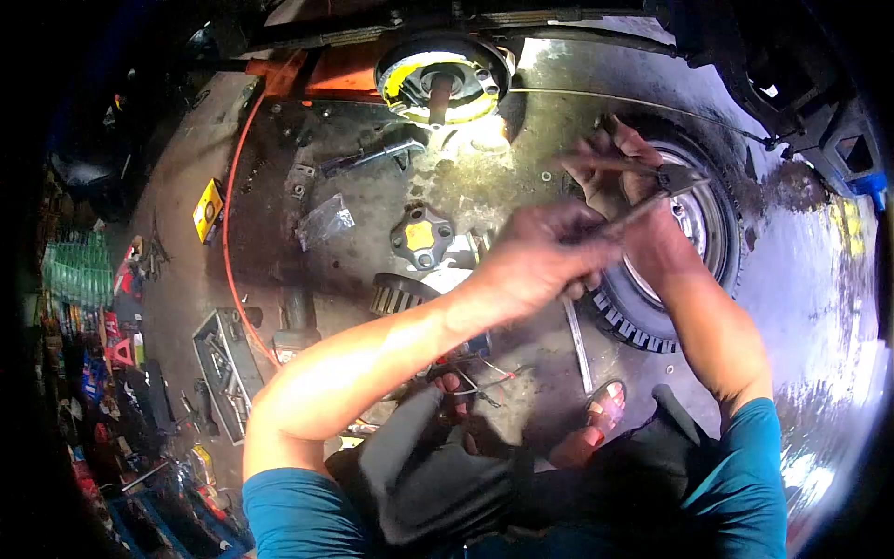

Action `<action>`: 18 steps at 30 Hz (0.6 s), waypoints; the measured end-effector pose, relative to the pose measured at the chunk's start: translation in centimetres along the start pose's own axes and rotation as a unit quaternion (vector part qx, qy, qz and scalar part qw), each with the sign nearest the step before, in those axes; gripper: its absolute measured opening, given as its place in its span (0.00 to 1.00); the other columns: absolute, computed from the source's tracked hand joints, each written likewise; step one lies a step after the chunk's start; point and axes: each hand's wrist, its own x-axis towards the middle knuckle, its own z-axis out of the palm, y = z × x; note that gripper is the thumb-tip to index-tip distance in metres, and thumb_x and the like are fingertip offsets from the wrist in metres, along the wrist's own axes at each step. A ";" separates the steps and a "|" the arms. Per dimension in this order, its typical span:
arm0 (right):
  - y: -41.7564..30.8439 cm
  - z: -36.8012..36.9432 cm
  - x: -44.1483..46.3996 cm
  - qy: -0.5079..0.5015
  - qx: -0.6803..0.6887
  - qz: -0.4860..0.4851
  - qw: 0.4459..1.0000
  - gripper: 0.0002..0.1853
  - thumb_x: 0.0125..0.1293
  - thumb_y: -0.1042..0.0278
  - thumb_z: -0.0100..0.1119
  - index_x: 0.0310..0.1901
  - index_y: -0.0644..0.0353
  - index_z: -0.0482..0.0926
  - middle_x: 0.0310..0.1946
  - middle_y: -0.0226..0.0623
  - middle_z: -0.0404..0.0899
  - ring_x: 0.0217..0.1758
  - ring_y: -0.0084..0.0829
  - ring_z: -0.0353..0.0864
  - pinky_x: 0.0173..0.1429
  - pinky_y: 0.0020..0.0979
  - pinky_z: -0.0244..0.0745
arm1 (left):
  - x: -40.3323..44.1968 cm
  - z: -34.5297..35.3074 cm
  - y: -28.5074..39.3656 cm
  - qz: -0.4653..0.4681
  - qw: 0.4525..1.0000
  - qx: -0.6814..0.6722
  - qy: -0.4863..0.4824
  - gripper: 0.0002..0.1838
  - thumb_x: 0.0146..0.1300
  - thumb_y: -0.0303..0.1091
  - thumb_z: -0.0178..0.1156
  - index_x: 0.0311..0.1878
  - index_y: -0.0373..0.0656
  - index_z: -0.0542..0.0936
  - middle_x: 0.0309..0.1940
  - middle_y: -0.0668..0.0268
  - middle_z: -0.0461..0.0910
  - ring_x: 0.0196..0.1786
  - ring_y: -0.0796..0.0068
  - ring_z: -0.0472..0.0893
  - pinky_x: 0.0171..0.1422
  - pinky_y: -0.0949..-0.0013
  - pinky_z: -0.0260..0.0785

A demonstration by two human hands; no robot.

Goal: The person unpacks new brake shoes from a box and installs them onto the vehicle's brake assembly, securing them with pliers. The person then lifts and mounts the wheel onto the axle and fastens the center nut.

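Note:
In the head view, a dark pair of pliers (678, 179) is held up over the wheel, its two handles spread apart. My left hand (549, 250) is closed around the lower handle, slightly smeared by motion. The upper handle crosses the palm of my right hand (610, 172), whose fingers curl about it; the grip is partly blurred. Below and behind my hands lies a wheel with a tyre (643, 321), flat on the floor. A brake assembly (442, 84) with a central shaft stands lit at the top, apart from both hands.
On the floor are a hub cap with a yellow centre (421, 238), a ribbed drum (400, 294), a plastic bag (326, 222), a yellow box (208, 212) and a metal bar (577, 345). An orange hose (231, 200) runs down the left, near a tool tray (228, 373).

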 end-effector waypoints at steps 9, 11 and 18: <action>2.3 5.4 -1.3 0.188 -0.076 0.110 0.973 0.11 0.67 0.54 0.54 0.41 0.50 0.76 0.29 0.25 0.73 0.32 0.24 0.72 0.42 0.27 0.72 | -2.4 0.2 -0.7 0.170 0.854 0.474 0.130 0.18 0.59 0.43 0.63 0.43 0.38 0.76 0.48 0.47 0.74 0.52 0.47 0.74 0.51 0.51 0.69; 4.1 8.0 -1.6 0.293 -0.070 0.115 0.947 0.11 0.68 0.55 0.51 0.35 0.52 0.73 0.24 0.25 0.69 0.26 0.24 0.68 0.31 0.29 0.65 | -3.5 -0.5 -2.3 0.196 0.864 0.440 0.146 0.15 0.55 0.39 0.66 0.38 0.37 0.78 0.56 0.47 0.67 0.60 0.48 0.68 0.60 0.53 0.65; 8.2 6.1 -1.9 0.160 -0.357 0.062 0.918 0.13 0.66 0.57 0.55 0.46 0.56 0.75 0.34 0.31 0.75 0.36 0.31 0.75 0.39 0.34 0.70 | -5.9 -4.4 -3.8 0.240 0.896 0.324 0.184 0.13 0.55 0.30 0.63 0.41 0.34 0.78 0.51 0.48 0.72 0.57 0.53 0.71 0.60 0.58 0.65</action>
